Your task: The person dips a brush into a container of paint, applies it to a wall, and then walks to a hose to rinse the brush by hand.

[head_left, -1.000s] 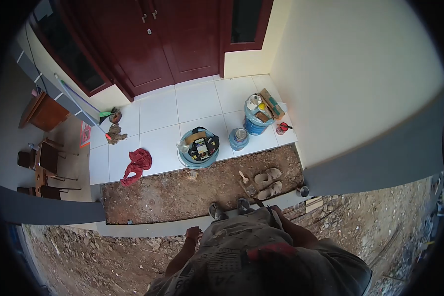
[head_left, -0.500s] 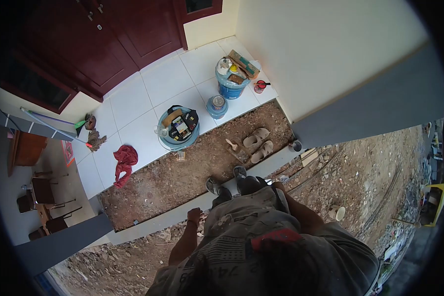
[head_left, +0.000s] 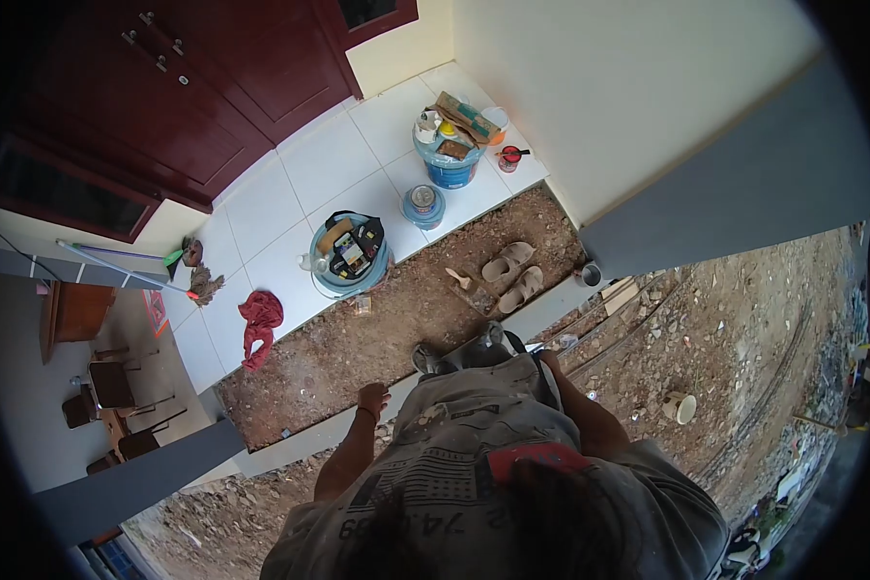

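Note:
My left hand (head_left: 373, 397) hangs beside my hip at the left, over the pale kerb. Its fingers look loosely bent and apart, with nothing visible in them. Close against my right hip is my right hand (head_left: 549, 365), mostly hidden by the arm and shirt; whether it holds anything cannot be made out. My grey, stained shirt (head_left: 483, 425) fills the lower middle. Beyond it, my shoes (head_left: 433, 360) stand at the kerb beside the dirt strip. A pair of beige sandals (head_left: 508, 262) and a wooden-handled trowel (head_left: 466, 284) lie on that dirt.
On the white tiled porch (head_left: 329, 159) stand a blue tool bucket (head_left: 375, 279), a small blue container (head_left: 423, 211), a loaded blue bucket (head_left: 451, 174) and a red can (head_left: 509, 160). A red cloth (head_left: 260, 314) and a mop (head_left: 206, 285) lie leftward. A cup (head_left: 590, 275) sits on the kerb.
My view has shifted and turned slightly. My left hand has risen a little and swung slightly left in view. The porch objects stay where they were.

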A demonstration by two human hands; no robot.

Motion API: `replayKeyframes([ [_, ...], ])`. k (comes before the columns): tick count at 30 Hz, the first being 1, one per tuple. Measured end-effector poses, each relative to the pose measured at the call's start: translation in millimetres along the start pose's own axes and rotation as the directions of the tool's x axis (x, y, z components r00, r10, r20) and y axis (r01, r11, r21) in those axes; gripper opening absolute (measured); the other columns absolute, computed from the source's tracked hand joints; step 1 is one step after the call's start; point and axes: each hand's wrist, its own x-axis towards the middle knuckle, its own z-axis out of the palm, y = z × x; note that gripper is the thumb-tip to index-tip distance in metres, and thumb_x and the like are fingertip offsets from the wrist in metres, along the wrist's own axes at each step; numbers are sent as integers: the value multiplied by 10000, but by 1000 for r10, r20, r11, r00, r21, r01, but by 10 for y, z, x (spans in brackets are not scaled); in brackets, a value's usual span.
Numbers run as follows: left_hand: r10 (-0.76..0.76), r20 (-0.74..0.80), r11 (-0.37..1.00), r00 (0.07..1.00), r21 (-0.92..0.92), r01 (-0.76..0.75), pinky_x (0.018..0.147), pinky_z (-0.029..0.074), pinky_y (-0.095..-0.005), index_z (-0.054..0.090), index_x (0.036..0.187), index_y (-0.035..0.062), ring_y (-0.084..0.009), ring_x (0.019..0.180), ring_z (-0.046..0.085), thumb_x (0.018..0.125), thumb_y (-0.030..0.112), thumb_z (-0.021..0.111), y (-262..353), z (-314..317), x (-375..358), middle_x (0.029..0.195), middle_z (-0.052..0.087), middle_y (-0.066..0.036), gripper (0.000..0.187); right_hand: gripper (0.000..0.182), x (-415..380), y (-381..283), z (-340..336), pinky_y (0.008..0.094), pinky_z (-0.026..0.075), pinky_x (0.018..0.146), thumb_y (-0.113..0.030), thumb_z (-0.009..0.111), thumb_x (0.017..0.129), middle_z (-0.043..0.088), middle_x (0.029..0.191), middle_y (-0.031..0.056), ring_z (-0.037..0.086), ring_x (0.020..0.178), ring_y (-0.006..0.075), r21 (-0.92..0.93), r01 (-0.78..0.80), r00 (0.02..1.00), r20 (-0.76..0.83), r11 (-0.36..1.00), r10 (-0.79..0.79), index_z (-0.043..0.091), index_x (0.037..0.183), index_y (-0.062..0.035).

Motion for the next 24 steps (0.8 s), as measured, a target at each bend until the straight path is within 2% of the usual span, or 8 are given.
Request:
replayKeyframes([
  [2, -5, -33, 991, 999, 137, 9, 816, 546, -381, 642, 922, 123, -232, 959, 663, 861, 156, 653, 487, 355, -190, 1074, 687, -7, 71, 654, 61, 115, -32, 497, 545, 752, -667, 659, 758, 709, 868, 240, 700, 873, 395, 31, 20, 1000, -8, 999, -20, 746, 829, -23],
  [4, 269, 108, 481, 957, 846, -230, 644, 545, -365, 653, 917, 119, -160, 771, 695, 942, 209, 477, 1032, 722, -415, 828, 695, -25, 199, 656, 108, 263, 14, 502, 543, 754, -668, 652, 765, 708, 860, 240, 697, 876, 401, 10, 14, 1000, -27, 1000, -14, 740, 811, -19],
  [6, 247, 127, 143, 961, 976, -165, 781, 560, -461, 675, 950, 112, -277, 865, 706, 920, 263, 495, 912, 788, 104, 900, 716, -104, 236, 660, 233, 379, 82, 507, 540, 752, -666, 636, 783, 708, 847, 236, 694, 879, 408, -49, -11, 998, -68, 999, 8, 729, 777, -13],
  [12, 513, 3, 492, 859, 819, -297, 862, 546, -414, 708, 1077, 68, -294, 971, 697, 925, 336, 527, 1260, 664, 235, 1026, 715, -189, 358, 377, -398, -234, -745, 459, 552, 701, -350, 680, 799, 702, 775, 218, 710, 743, 358, 231, -340, 940, 56, 912, 336, 696, 753, 25],
  [13, 272, -179, 895, 946, 407, -180, 894, 526, -358, 693, 1145, 13, -244, 985, 687, 914, 366, 579, 1550, 785, 44, 1058, 718, -188, 438, 367, -316, -147, -722, 451, 550, 662, -341, 675, 809, 700, 763, 210, 700, 689, 334, 225, -337, 941, 43, 914, 337, 688, 725, 16],
  [19, 305, -195, 901, 932, 377, -216, 904, 508, -357, 699, 1134, -23, -240, 1005, 672, 907, 371, 614, 2037, 723, 265, 1084, 718, -183, 462, 334, 137, 30, -606, 430, 548, 695, -339, 571, 873, 715, 761, 130, 698, 697, 290, 458, -454, 885, 129, 765, 448, 714, 761, -58],
  [22, 323, -239, 922, 916, 298, -247, 915, 506, -366, 698, 1137, -23, -251, 1019, 670, 908, 375, 620, 2485, 679, 330, 1100, 712, -190, 466, 283, 399, -250, -864, 404, 557, 635, -294, 623, 854, 707, 727, 139, 694, 629, 242, -335, 196, 973, -52, 922, -225, 705, 818, -26],
  [24, 269, -227, 946, 936, 246, -212, 934, 496, -366, 658, 1207, -33, -269, 1067, 658, 907, 387, 634, 2799, 635, 431, 1169, 683, -215, 517, 336, 372, -806, -1152, 376, 557, 631, -308, 706, 806, 711, 752, 155, 695, 631, 223, 541, -167, 954, -124, 825, 274, 701, 914, 11],
])
